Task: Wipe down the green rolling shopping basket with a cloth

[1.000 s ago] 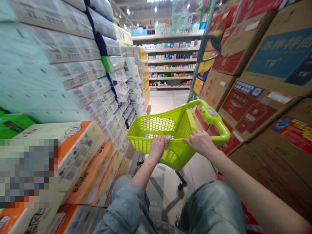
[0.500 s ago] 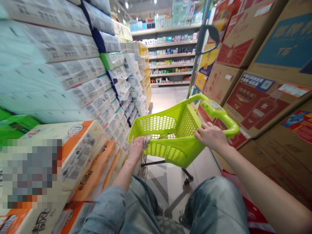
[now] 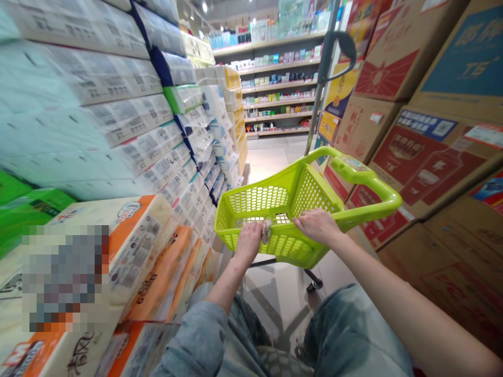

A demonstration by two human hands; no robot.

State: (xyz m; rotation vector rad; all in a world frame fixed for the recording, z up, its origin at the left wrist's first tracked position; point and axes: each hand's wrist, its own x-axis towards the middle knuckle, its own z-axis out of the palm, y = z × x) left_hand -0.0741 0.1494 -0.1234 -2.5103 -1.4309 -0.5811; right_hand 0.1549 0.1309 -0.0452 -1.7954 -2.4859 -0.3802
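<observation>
A lime-green plastic shopping cart (image 3: 283, 245) with perforated walls stands in front of my knees, its handle to the right. Over the near rim my left hand (image 3: 250, 243) is closed, with a crumpled whitish cloth (image 3: 266, 231) showing at its fingers. Whether this is fabric or paper I cannot tell. Farther right along the same rim, my right hand (image 3: 319, 227) has its fingers curled over the edge, gripping the cart. The visible part of the basket holds nothing I can make out.
Stacked paper packs (image 3: 118, 78) wall the left side, with orange-and-cream packs (image 3: 137, 246) close to my left arm. Cardboard cartons (image 3: 424, 157) rise on the right. A grey pole with a loop (image 3: 326, 63) stands behind the cart. Stocked shelves (image 3: 281, 86) close the far end.
My left hand has slid right along the near rim with the cloth. My right hand has shifted left, away from the handle, so the hands are closer together.
</observation>
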